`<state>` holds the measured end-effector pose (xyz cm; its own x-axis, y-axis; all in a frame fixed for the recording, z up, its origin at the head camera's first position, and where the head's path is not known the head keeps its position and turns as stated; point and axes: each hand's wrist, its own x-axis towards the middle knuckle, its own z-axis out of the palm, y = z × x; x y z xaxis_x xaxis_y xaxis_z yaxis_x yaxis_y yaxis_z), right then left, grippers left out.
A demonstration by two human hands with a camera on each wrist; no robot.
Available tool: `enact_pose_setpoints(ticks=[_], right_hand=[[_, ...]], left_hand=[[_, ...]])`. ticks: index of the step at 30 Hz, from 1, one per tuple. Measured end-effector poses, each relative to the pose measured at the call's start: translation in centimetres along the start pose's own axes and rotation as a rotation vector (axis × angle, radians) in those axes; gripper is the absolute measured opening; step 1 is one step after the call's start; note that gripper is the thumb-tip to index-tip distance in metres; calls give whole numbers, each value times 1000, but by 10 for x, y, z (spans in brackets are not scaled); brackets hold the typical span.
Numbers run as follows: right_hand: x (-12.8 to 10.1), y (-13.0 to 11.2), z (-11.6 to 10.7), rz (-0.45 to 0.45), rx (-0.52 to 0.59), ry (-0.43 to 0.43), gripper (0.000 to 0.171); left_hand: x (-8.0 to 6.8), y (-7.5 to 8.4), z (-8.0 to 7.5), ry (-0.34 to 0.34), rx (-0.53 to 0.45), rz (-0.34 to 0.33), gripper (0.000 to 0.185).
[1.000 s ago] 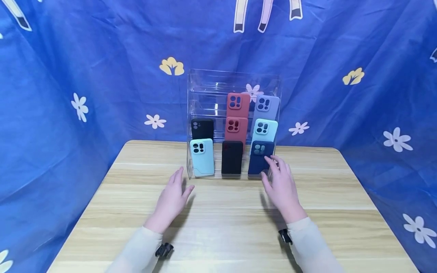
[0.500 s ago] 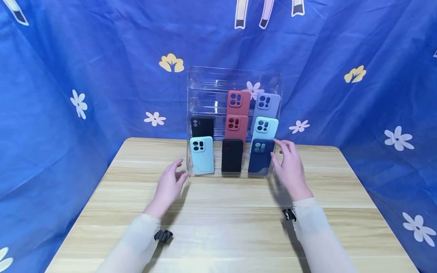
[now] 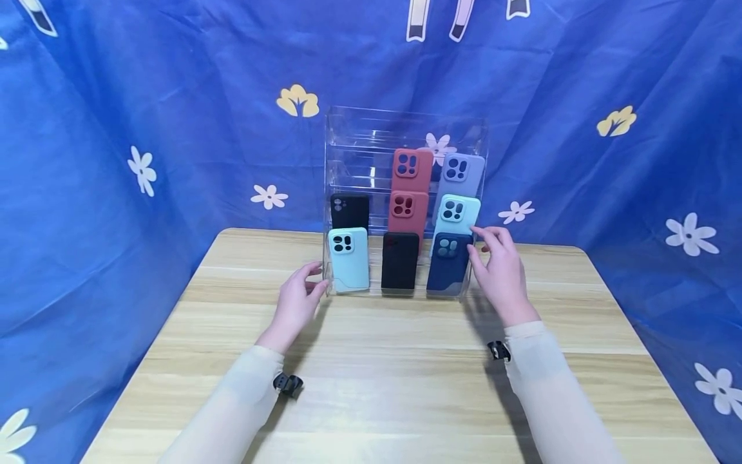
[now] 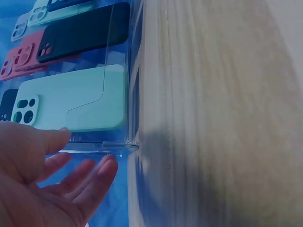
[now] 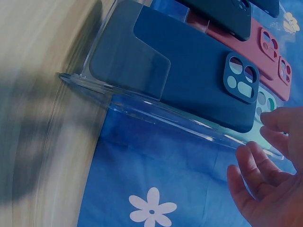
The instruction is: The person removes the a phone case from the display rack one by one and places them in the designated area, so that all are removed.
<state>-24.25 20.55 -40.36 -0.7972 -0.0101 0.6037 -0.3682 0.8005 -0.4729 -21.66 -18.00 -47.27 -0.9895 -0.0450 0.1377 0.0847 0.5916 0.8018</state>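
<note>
A clear acrylic tiered rack point(image 3: 353, 138) stands at the back of the wooden table point(image 3: 406, 361) with several phone cases in it. Its front row holds a mint case point(image 3: 349, 259), a black case point(image 3: 400, 261) and a navy case point(image 3: 447, 264). My left hand point(image 3: 307, 289) is at the rack's lower left corner, fingers relaxed and spread. In the left wrist view, the left hand point(image 4: 61, 161) has its thumb by the rack wall point(image 4: 120, 94). My right hand point(image 3: 491, 254) hovers beside the right wall, level with the navy case point(image 5: 199, 80), its fingers point(image 5: 265, 175) loosely bent and holding nothing.
Higher tiers carry a black case point(image 3: 350, 211), two red cases point(image 3: 408, 209), a mint case point(image 3: 458, 214) and a lavender case point(image 3: 460, 174). A blue flowered cloth point(image 3: 145, 129) hangs behind and round the table. Bare tabletop lies in front of the rack.
Both hands have moved forward from the tabletop to the two sides of the rack. The right hand rose from the navy case's front to the right wall.
</note>
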Motion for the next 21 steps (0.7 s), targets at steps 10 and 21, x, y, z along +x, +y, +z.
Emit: enact_pose_setpoints(ticks=[10, 21], right_hand=[[1, 3, 5, 9, 10, -42, 29], [3, 9, 6, 41, 51, -55, 30]], left_hand=[[5, 0, 3, 20, -36, -15, 41], [8, 1, 2, 18, -22, -34, 38]])
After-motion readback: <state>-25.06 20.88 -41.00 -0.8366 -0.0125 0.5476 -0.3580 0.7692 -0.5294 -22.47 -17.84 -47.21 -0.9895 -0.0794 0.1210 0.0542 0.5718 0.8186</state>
